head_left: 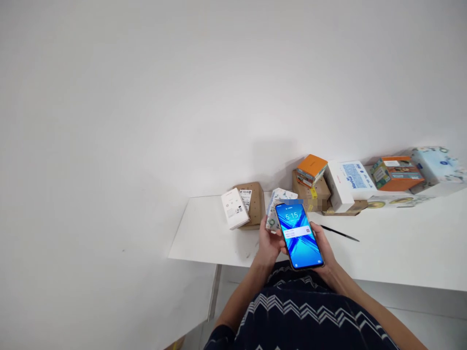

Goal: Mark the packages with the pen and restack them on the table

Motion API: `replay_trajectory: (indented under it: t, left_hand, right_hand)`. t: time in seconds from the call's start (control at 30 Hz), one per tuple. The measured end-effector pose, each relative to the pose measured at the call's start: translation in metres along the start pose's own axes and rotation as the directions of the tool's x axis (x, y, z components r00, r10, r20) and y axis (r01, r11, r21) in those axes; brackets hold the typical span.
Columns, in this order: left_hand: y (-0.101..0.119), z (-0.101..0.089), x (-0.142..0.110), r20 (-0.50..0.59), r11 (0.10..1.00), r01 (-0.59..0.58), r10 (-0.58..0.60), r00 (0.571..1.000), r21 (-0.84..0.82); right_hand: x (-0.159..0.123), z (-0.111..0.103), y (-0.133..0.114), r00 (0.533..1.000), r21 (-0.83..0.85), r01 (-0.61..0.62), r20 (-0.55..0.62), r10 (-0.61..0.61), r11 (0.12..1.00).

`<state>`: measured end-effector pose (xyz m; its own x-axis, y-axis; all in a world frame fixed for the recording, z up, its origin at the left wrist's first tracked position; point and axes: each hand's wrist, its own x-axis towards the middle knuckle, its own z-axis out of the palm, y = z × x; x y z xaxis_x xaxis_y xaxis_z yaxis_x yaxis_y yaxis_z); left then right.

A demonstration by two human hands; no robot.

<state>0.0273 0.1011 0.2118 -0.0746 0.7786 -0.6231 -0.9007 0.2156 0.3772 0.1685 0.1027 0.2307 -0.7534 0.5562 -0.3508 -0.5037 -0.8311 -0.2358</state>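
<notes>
My right hand (325, 247) grips a smartphone (302, 250) along its right edge. Its lit screen shows a blue wallpaper, the time 5:15 and a notification. My left hand (269, 243) is closed around a small white box with a floral print (282, 194), held just behind the phone, which hides part of it. Some left fingertips reach the phone's left edge; whether they press on it I cannot tell. To the right of the phone, a slim black pen-like tool (340, 233) lies on the white table (394, 257).
Left of my hands, a white box (235, 209) leans on a brown carton (257, 206). Along the wall stand an orange box (312, 166) on a taped carton (321, 192), a white box with blue print (341, 189), another orange box (397, 177) and a light-blue floral box (438, 165).
</notes>
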Motion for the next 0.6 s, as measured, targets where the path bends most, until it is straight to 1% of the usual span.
replay_trajectory:
  t: [0.07, 0.1, 0.13, 0.17, 0.2, 0.23, 0.27, 0.3, 0.33, 0.37, 0.4, 0.43, 0.47, 0.5, 0.53, 0.57, 0.6]
  left_hand:
    - [0.013, 0.008, -0.006, -0.001, 0.993, -0.113, 0.113, 0.994, -0.022]
    - [0.023, 0.009, -0.009, -0.003, 0.978, -0.205, 0.205, 0.979, -0.025]
    - [0.034, 0.009, -0.012, -0.011, 0.951, -0.309, 0.309, 0.951, -0.01]
    - [0.046, 0.007, -0.014, -0.032, 0.905, -0.424, 0.424, 0.905, 0.025]
    - [0.058, 0.002, -0.015, -0.048, 0.836, -0.544, 0.548, 0.835, 0.073]
    - [0.071, -0.005, -0.016, -0.072, 0.749, -0.648, 0.66, 0.748, 0.137]
    - [0.083, -0.013, -0.014, -0.126, 0.666, -0.715, 0.744, 0.656, 0.211]
    - [0.093, -0.023, -0.011, -0.197, 0.592, -0.756, 0.806, 0.559, 0.278]
    - [0.102, -0.034, -0.007, -0.251, 0.543, -0.768, 0.839, 0.482, 0.34]
    - [0.108, -0.045, -0.002, -0.296, 0.524, -0.753, 0.85, 0.436, 0.398]
    - [0.112, -0.055, 0.004, -0.334, 0.525, -0.723, 0.849, 0.41, 0.449]
    - [0.114, -0.064, 0.011, -0.377, 0.538, -0.688, 0.84, 0.389, 0.488]
    - [0.115, -0.072, 0.018, -0.387, 0.536, -0.679, 0.841, 0.378, 0.502]
    - [0.114, -0.078, 0.024, -0.391, 0.538, -0.671, 0.84, 0.377, 0.51]
    - [0.112, -0.084, 0.03, -0.396, 0.539, -0.667, 0.839, 0.374, 0.514]
    - [0.109, -0.088, 0.036, -0.397, 0.54, -0.667, 0.838, 0.373, 0.514]
    - [0.107, -0.09, 0.041, -0.399, 0.542, -0.665, 0.837, 0.373, 0.514]
  right_hand:
    - [-0.007, -0.006, -0.008, 0.997, -0.022, 0.049, -0.053, -0.05, 0.999]
    - [-0.011, -0.012, -0.013, 0.992, -0.044, 0.09, -0.083, -0.093, 0.995]
    - [-0.014, -0.018, -0.018, 0.983, -0.078, 0.135, -0.115, -0.144, 0.988]
    - [-0.018, -0.027, -0.023, 0.969, -0.127, 0.175, -0.151, -0.193, 0.976]
    - [-0.021, -0.037, -0.028, 0.951, -0.191, 0.205, -0.194, -0.242, 0.96]
    - [-0.024, -0.05, -0.032, 0.926, -0.273, 0.218, -0.244, -0.287, 0.937]
    - [-0.026, -0.064, -0.035, 0.896, -0.367, 0.212, -0.297, -0.33, 0.906]
    - [-0.026, -0.081, -0.037, 0.861, -0.464, 0.183, -0.35, -0.369, 0.867]
    - [-0.027, -0.099, -0.037, 0.819, -0.567, 0.147, -0.39, -0.421, 0.811]
    - [-0.026, -0.119, -0.036, 0.782, -0.673, 0.087, -0.41, -0.469, 0.734]
    - [-0.025, -0.139, -0.034, 0.743, -0.776, 0.016, -0.413, -0.527, 0.631]
    - [-0.023, -0.159, -0.031, 0.709, -0.868, -0.081, -0.395, -0.584, 0.489]
    - [-0.021, -0.179, -0.026, 0.694, -0.937, -0.165, -0.332, -0.638, 0.308]
    - [-0.019, -0.196, -0.021, 0.693, -0.971, -0.202, -0.233, -0.682, 0.126]
    - [-0.018, -0.212, -0.016, 0.708, -0.976, -0.214, -0.125, -0.695, -0.043]
    - [-0.016, -0.225, -0.011, 0.703, -0.955, -0.231, -0.033, -0.711, -0.185]
    - [-0.015, -0.236, -0.006, 0.701, -0.923, -0.24, 0.05, -0.712, -0.3]
